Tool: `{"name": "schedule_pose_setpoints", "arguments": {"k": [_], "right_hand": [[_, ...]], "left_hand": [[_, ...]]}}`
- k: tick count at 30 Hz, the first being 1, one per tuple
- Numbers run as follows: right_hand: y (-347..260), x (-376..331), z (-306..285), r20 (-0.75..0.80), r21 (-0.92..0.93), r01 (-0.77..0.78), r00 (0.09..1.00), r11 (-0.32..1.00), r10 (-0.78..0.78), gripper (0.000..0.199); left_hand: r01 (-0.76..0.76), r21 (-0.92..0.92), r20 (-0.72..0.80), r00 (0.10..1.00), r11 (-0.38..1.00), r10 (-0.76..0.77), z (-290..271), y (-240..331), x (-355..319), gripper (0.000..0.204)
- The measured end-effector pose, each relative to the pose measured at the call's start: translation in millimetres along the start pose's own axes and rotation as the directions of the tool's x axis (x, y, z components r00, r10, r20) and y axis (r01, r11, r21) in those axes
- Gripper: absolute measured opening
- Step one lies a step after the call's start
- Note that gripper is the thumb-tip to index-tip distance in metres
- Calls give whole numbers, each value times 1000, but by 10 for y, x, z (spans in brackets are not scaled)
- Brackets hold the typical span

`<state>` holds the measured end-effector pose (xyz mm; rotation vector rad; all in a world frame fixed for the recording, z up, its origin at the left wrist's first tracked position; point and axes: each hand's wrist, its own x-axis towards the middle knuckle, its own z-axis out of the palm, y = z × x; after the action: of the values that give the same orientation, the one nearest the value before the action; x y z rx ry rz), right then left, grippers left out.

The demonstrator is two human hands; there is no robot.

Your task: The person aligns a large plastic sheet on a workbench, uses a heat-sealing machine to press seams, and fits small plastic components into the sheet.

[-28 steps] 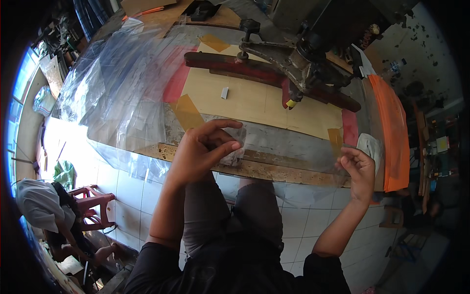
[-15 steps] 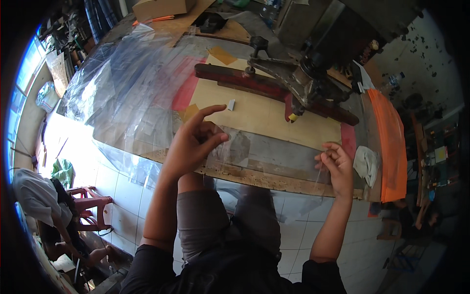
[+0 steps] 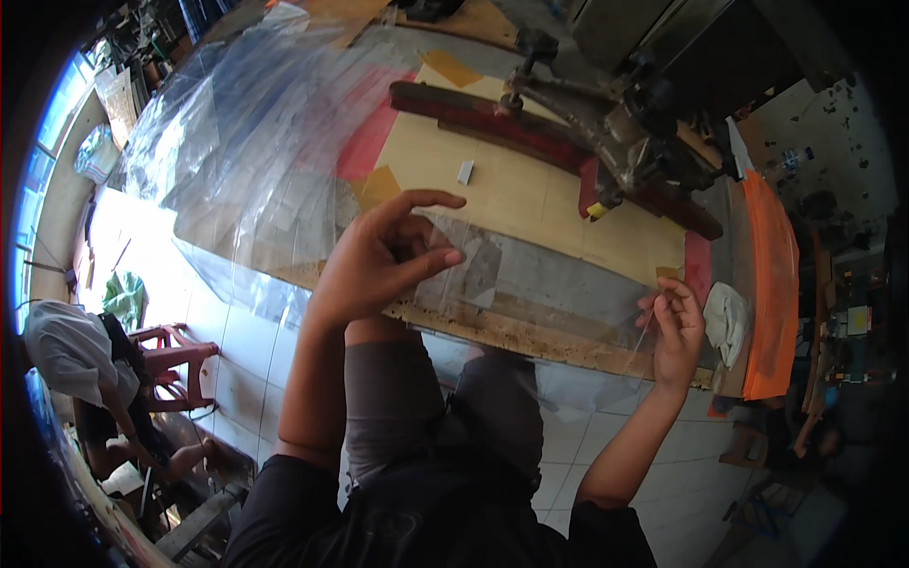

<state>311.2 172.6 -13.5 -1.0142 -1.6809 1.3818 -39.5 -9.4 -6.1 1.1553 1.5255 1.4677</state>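
Note:
A clear plastic sheet (image 3: 559,327) spans the space between my two hands over the near edge of the worktable, its lower part hanging past that edge. My left hand (image 3: 383,251) has its index finger stretched out, while the thumb and curled fingers are at the sheet's left side; the exact contact is hard to see. At the sheet's right side, my right hand (image 3: 674,327) pinches it between thumb and fingers. Beyond them lies a cream board (image 3: 530,208) with a small pale piece (image 3: 466,171) on it. Across the board's far part runs the press's dark red bar (image 3: 492,130).
A heap of clear plastic sheets (image 3: 256,161) covers the table's left side. Orange sheets (image 3: 772,293) and a white cloth (image 3: 725,322) lie at the right edge. A dark metal press arm (image 3: 587,114) stands over the far side. A red stool (image 3: 175,360) and a seated person are at left.
The view has shifted, so the table and press appear farther right and slightly higher. Both hands keep nearly the same pose, with the clear sheet still stretched between them.

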Motion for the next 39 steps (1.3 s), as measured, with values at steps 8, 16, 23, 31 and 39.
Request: {"name": "schedule_pose_setpoints", "arguments": {"k": [8, 16, 23, 31, 39], "right_hand": [[51, 11, -18, -3, 13, 46, 999, 999, -46, 27], [65, -24, -17, -8, 12, 75, 997, 997, -75, 28], [55, -38, -20, -15, 3, 87, 996, 996, -87, 28], [33, -37, -43, 42, 59, 56, 997, 997, -59, 29], [-385, 33, -36, 368, -327, 255, 921, 910, -126, 30]], "left_hand": [[-32, 46, 16, 999, 998, 31, 8, -25, -3, 54], [-9, 33, 9, 1000, 999, 8, 24, -8, -31, 53], [-13, -13, 10, 1000, 1000, 14, 2, -51, -32, 48], [11, -11, 1, 1000, 1000, -11, 12, -18, -23, 49], [30, 56, -28, 999, 998, -28, 27, -30, 4, 50]]}}
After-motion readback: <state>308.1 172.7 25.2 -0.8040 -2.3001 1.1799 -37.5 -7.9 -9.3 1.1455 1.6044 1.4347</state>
